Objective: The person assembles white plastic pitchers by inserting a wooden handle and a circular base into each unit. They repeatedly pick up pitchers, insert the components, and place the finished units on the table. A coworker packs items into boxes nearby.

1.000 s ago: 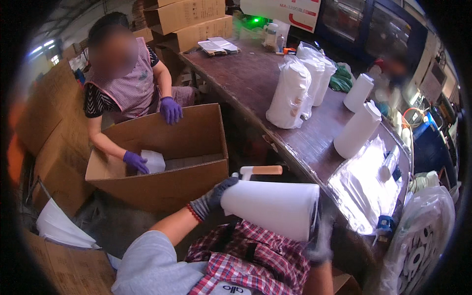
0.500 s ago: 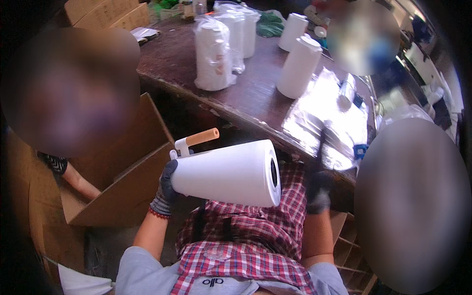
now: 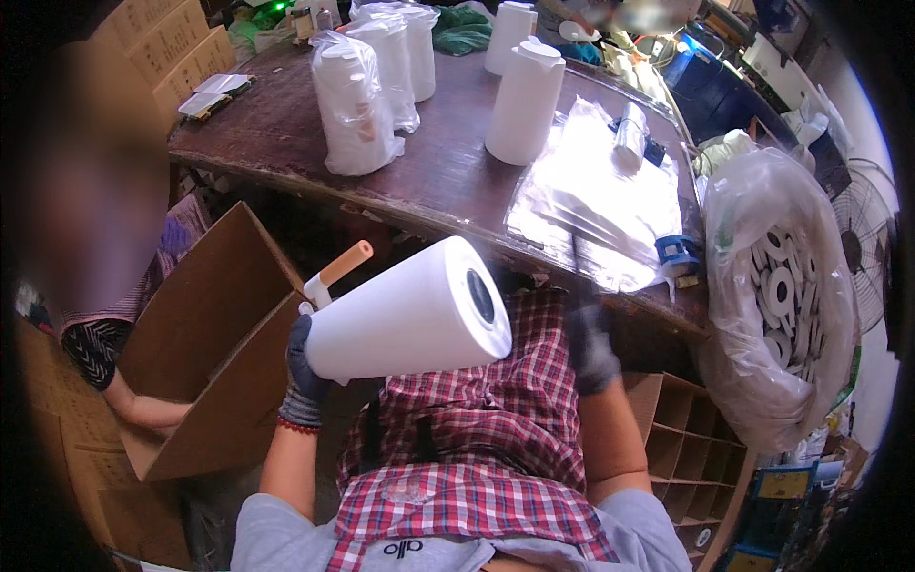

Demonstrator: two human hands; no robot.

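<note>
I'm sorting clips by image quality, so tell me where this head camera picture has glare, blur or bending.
Head view: glare washes out the clear plastic sheets on the dark wooden table; the right hand is motion-smeared, while the left hand and white roll stay sharp; the table edge bows with fisheye distortion; corners fall to black.

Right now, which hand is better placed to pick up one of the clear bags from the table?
Probably the right hand. It looks free and sits just below the table edge, close to the clear bags. The left hand is under the white roll, carrying it, farther from the bags.
</note>
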